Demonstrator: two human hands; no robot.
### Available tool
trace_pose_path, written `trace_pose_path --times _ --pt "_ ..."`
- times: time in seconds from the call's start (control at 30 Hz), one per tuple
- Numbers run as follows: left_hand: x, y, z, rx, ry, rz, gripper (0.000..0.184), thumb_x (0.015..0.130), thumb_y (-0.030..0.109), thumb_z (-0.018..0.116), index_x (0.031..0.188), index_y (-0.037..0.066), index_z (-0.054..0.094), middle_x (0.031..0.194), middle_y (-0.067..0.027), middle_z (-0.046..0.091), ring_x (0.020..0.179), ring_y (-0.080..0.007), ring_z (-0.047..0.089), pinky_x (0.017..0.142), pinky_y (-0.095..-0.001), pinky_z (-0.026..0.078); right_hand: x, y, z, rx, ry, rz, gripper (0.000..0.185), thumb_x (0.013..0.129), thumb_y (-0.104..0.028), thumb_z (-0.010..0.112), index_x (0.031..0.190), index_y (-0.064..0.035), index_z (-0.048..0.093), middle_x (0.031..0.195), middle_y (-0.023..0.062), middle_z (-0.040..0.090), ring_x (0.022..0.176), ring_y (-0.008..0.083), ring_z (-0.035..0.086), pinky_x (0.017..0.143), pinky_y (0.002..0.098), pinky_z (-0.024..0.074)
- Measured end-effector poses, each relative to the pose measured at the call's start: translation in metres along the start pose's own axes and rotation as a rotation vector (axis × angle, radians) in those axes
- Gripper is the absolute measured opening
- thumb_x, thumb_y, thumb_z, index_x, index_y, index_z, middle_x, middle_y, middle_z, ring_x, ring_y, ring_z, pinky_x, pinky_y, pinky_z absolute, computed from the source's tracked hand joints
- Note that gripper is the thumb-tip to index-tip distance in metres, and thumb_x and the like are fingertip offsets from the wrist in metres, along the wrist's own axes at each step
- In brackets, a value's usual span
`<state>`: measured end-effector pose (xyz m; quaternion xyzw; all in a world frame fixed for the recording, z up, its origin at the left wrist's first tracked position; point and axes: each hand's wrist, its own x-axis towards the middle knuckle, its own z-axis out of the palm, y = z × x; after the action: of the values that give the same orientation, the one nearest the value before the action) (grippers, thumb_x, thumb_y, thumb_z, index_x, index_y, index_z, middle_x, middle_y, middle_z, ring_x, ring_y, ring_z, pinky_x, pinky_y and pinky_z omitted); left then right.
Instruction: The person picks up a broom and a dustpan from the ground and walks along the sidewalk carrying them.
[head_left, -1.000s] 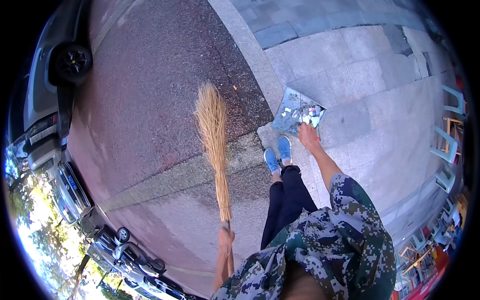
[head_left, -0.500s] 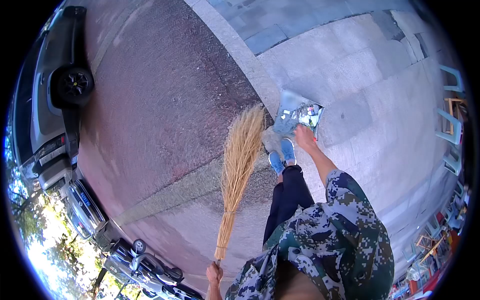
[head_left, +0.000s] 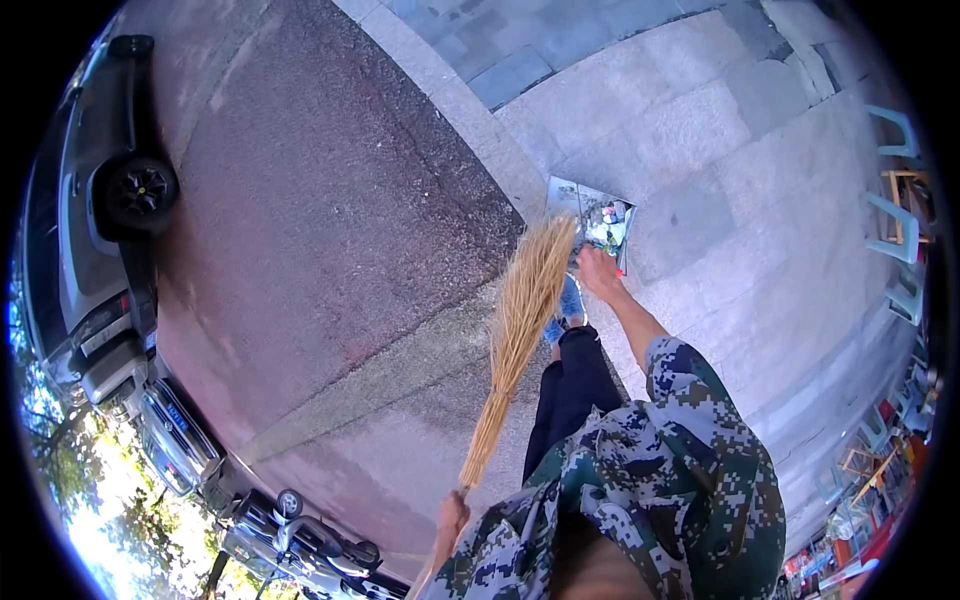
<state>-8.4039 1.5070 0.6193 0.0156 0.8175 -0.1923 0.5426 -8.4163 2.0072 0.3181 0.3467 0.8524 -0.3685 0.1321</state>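
The left hand (head_left: 453, 512) is closed round the lower end of the broom (head_left: 500, 390), whose long axis runs from that hand outward and rightward, toward the right hand (head_left: 600, 272). The broom is pale straw, tightly bundled near the grip and fanning into loose, wispy bristles (head_left: 540, 270). These partly cover the blue shoes (head_left: 571, 300), and their tips reach just left of the right hand, overlapping the dustpan's corner in view; whether they touch it I cannot tell. The right hand, far nearer the dustpan (head_left: 566, 192) than the left, is curled shut at its near edge, apparently on a handle the fingers mostly hide. The dustpan lies just beyond it, grey and angular, holding pale and dark scraps (head_left: 606, 225). Well left of both hands stand parked cars (head_left: 95, 200); far right, pale stools (head_left: 897, 225).
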Motion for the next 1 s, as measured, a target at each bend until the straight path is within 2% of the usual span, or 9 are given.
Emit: trace_pose_path --times 0.1,0.23,0.6,0.63,0.7,0.77,0.87,0.93,1.0 --pt "-0.058 -0.057 -0.002 0.112 0.064 0.016 0.013 0.068 0.011 0.046 0.076 0.002 0.051 0.069 -0.0250 0.056 0.069 -0.0413 0.055 0.062 -0.0507 0.043 -0.015 0.008 -0.010 -0.042 0.038 0.045 0.011 0.069 -0.009 0.053 0.073 0.0003 0.057 0.072 0.0189 0.059 0.070 0.0329 0.059 0.062 0.0433 0.0456" --pt "-0.075 -0.052 -0.013 0.073 0.169 0.048 0.013 0.066 0.010 0.048 0.073 -0.001 0.049 0.064 -0.0258 0.055 0.063 -0.0426 0.054 0.059 -0.0498 0.043 -0.011 0.021 -0.018 0.007 0.064 -0.017 0.018 0.073 -0.016 0.055 0.072 0.0024 0.054 0.066 0.0214 0.057 0.065 0.0363 0.058 0.057 0.0437 0.0460" --pt "0.184 0.113 -0.152 -0.294 0.506 0.179 0.019 0.062 0.006 0.047 0.071 -0.009 0.052 0.069 -0.0296 0.054 0.072 -0.0437 0.055 0.064 -0.0444 0.043 0.010 0.009 -0.013 0.034 0.161 0.141 0.014 0.072 -0.011 0.054 0.074 0.0023 0.054 0.071 0.0199 0.058 0.067 0.0346 0.058 0.058 0.0422 0.0462" --pt "0.221 0.120 -0.168 -0.348 0.499 0.109 0.019 0.063 0.006 0.046 0.071 -0.010 0.052 0.071 -0.0296 0.055 0.076 -0.0433 0.055 0.068 -0.0440 0.042 0.013 0.005 -0.012 0.049 0.123 0.191 0.015 0.073 -0.012 0.054 0.075 0.0034 0.053 0.070 0.0204 0.058 0.067 0.0344 0.058 0.057 0.0417 0.0462" --pt "0.284 0.127 -0.202 -0.362 0.485 0.145 0.017 0.065 0.005 0.045 0.071 -0.010 0.052 0.066 -0.0280 0.055 0.063 -0.0385 0.059 0.059 -0.0431 0.045 0.020 -0.005 -0.014 0.063 0.133 0.170 0.018 0.074 -0.013 0.054 0.073 0.0051 0.053 0.070 0.0234 0.057 0.068 0.0369 0.057 0.057 0.0435 0.0453" --pt "0.278 0.163 -0.252 -0.520 0.324 0.207 0.011 0.066 0.002 0.046 0.059 -0.007 0.048 0.049 -0.0137 0.051 0.035 -0.0201 0.050 0.032 -0.0323 0.040 0.024 -0.020 -0.019 0.087 0.142 0.147 0.020 0.075 -0.014 0.054 0.072 0.0068 0.053 0.070 0.0264 0.056 0.068 0.0395 0.057 0.058 0.0453 0.0443" --pt "0.298 0.165 -0.232 -0.585 0.229 0.214 0.012 0.065 0.002 0.047 0.055 -0.004 0.047 0.045 -0.0112 0.048 0.034 -0.0190 0.048 0.032 -0.0325 0.040 0.022 -0.034 -0.022 0.121 0.137 0.169 0.021 0.075 -0.013 0.054 0.075 0.0074 0.052 0.070 0.0262 0.056 0.068 0.0390 0.057 0.057 0.0447 0.0445" --pt "0.271 0.148 -0.192 -0.365 0.219 0.245 0.018 0.067 0.004 0.046 0.054 -0.008 0.049 0.043 -0.0160 0.048 0.038 -0.0258 0.054 0.034 -0.0368 0.040 0.023 -0.029 -0.019 0.077 0.158 0.133 0.019 0.075 -0.012 0.054 0.078 0.0064 0.052 0.069 0.0251 0.056 0.067 0.0378 0.057 0.057 0.0441 0.0451" --pt "0.217 0.113 -0.163 -0.277 0.139 0.191 0.016 0.066 0.007 0.050 0.063 -0.008 0.053 0.047 -0.0179 0.051 0.042 -0.0267 0.056 0.045 -0.0380 0.044 0.022 -0.015 -0.014 0.076 0.157 0.180 0.019 0.075 -0.012 0.054 0.080 0.0063 0.051 0.068 0.0235 0.057 0.066 0.0365 0.058 0.058 0.0433 0.0458"
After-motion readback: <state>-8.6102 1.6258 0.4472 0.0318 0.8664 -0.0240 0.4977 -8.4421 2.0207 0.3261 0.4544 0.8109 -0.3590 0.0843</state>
